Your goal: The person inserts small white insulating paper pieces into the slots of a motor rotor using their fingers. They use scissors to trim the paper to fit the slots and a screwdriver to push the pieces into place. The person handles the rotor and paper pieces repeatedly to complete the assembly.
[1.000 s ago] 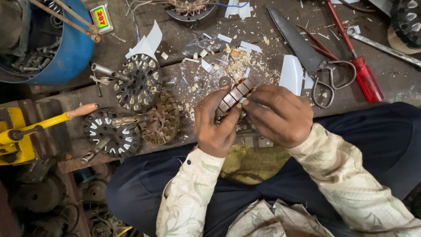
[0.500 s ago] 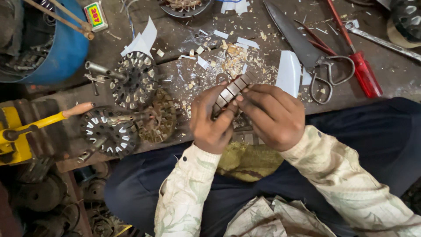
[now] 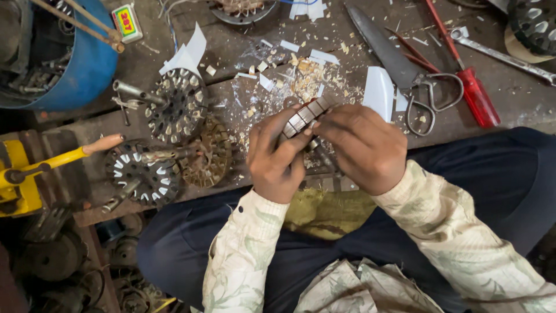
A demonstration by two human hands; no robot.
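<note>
A slotted metal stator core (image 3: 306,116), ribbed with pale segments along its rim, sits between both hands just above the person's lap, at the near edge of the workbench (image 3: 145,61). The left hand (image 3: 277,157) is curled round its lower side, thumb and fingers closed on the rim. The right hand (image 3: 362,148) covers the other side, fingers bent in and pinched against the core's edge (what the fingertips press on is hidden by the knuckles).

Just beyond the hands lies a scatter of white paper scraps and pale shavings (image 3: 295,72). To the right of that rest a white paper slip (image 3: 379,93), a pair of large scissors (image 3: 399,72) with looped handles, and a red-handled screwdriver (image 3: 470,90); a spanner (image 3: 501,55) lies farther right.

To the left of the hands, 3 more round motor parts lie close together: a stator core with white slot liners (image 3: 178,107), a second one (image 3: 142,174) nearer the bench edge, and a rusty brown disc (image 3: 209,156) between them and the hands. A yellow tool with a wooden handle (image 3: 52,162) sits at the far left, and a blue bucket (image 3: 81,69) holding metal parts stands in the upper left corner.
</note>
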